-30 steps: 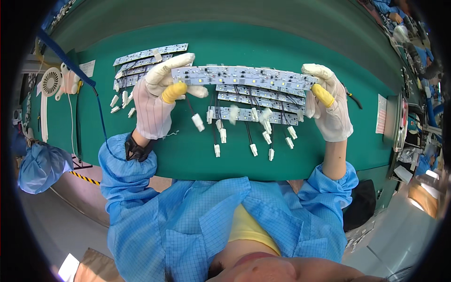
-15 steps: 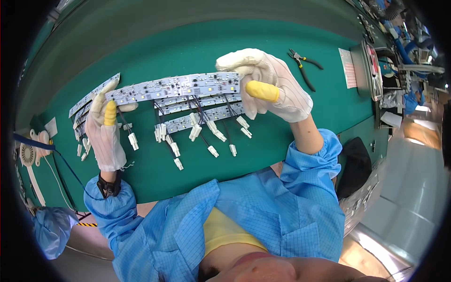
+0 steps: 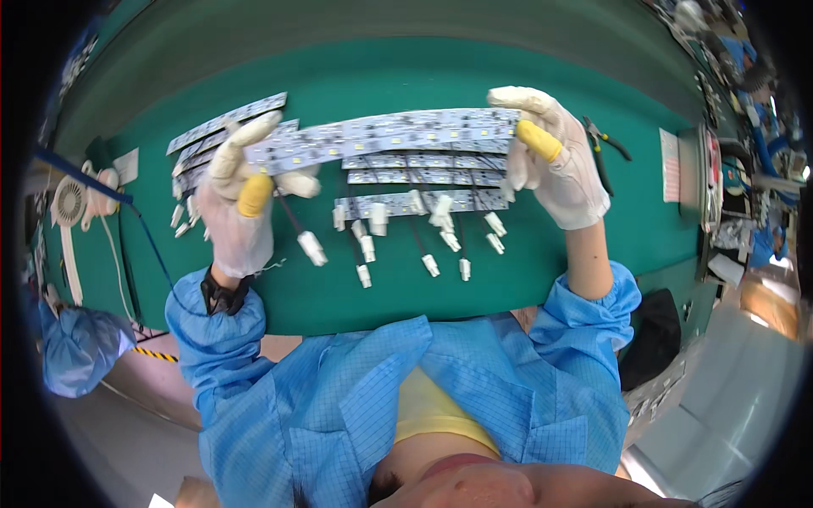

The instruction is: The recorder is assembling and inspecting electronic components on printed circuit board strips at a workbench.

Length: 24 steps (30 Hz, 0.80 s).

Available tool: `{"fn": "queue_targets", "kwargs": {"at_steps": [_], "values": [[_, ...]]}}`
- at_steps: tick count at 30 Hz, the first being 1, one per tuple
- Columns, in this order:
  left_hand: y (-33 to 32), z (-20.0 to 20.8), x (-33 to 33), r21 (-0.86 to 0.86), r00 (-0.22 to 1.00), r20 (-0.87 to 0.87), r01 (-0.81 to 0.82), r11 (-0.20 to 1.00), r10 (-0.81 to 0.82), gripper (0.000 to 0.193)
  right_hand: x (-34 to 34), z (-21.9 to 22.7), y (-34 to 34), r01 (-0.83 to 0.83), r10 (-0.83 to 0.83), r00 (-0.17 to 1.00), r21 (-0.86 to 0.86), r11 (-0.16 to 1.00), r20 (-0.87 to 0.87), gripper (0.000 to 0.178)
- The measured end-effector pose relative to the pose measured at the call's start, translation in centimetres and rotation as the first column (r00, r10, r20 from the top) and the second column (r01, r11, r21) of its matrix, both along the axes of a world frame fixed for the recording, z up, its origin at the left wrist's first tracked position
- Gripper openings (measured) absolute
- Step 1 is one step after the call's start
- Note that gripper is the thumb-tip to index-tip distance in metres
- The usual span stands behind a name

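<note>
I hold a long white LED strip board point(image 3: 389, 135) raised over the bench, slightly blurred. My left hand point(image 3: 237, 190), in a white glove with a yellow thumb cover, closes on its left end. At the right end, my right hand point(image 3: 559, 169), gloved the same way, grips with thumb and fingers. A dark lead with a white connector point(image 3: 312, 248) hangs from the board near my left hand. Behind and below lie more LED boards point(image 3: 406, 206) in rows, with several white connectors point(image 3: 442, 212) toward me. Another group of boards point(image 3: 229, 123) lies partly hidden by my left hand.
Pliers point(image 3: 600, 157) with black-and-yellow handles lie right on the green bench mat point(image 3: 339, 309). Beyond them are a printed sheet point(image 3: 670, 165) and a metal tray point(image 3: 694, 182). A small white fan point(image 3: 72, 201) and a blue cord point(image 3: 127, 199) are at left.
The view has shifted, so the bench things appear farther right. The held board sits a little higher above the other boards, still gripped at both ends.
</note>
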<state>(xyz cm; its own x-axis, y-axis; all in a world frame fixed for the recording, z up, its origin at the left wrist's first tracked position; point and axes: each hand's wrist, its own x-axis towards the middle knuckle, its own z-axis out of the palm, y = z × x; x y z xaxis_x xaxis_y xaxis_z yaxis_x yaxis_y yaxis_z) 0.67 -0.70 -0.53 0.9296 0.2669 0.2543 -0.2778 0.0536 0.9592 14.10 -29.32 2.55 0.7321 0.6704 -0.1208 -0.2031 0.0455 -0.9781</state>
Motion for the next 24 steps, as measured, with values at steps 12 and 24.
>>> {"fn": "queue_targets", "kwargs": {"at_steps": [12,24], "values": [[0.8,0.9,0.0,0.137,0.949,-0.312,0.002,0.991,0.042,0.032,0.1,-2.0,-0.4,0.142,-0.143,0.990,-0.021,0.990,-0.002,0.037],[0.4,0.6,1.0,0.512,0.908,-0.274,-0.142,0.847,0.318,0.039,0.6,-2.4,-0.9,0.007,-0.010,1.000,0.174,0.985,0.018,0.030]]}}
